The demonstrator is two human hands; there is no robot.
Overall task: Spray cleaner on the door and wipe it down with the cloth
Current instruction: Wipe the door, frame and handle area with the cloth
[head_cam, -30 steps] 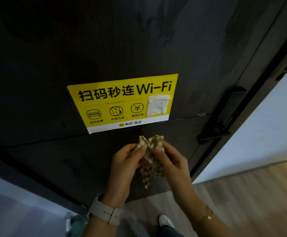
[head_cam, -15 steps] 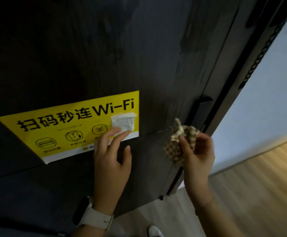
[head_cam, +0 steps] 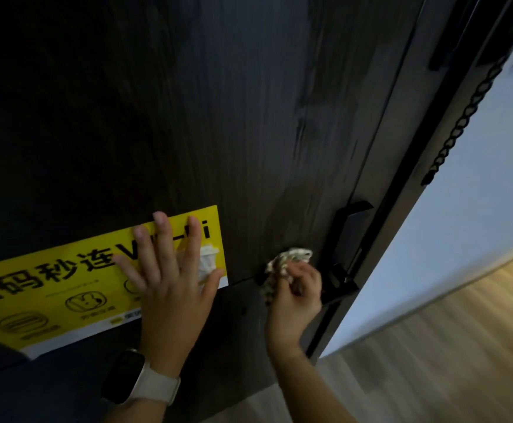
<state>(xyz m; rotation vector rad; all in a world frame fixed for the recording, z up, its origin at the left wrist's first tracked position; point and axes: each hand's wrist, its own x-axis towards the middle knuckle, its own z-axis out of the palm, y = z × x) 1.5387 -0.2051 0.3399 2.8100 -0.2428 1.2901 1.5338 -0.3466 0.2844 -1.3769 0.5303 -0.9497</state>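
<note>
Wiping step: right hand (head_cam: pixel 295 296) grips the bunched cloth (head_cam: pixel 284 261) against the door (head_cam: pixel 249 117); left hand (head_cam: pixel 169 279) lies flat, braced. Next, sweep firmly.

Door (head_cam: pixel 249 117): dark brown, vertical wood grain. Sign (head_cam: pixel 50 288) at 8 o'clock: yellow with black lettering and icons, white bottom strip, torn white patch. Cloth (head_cam: pixel 282 264): beige-and-brown check. Handle (head_cam: pixel 347 239): black. Chain (head_cam: pixel 463 117) at 2 o'clock: black. Watch (head_cam: pixel 124 377): black face, cream strap. Floor (head_cam: pixel 463 346): light wood-grain.

Right of the right hand (head_cam: pixel 295 296), a pale wall (head_cam: pixel 475 215) meets light wooden floor (head_cam: pixel 450 355); dim lighting.
</note>
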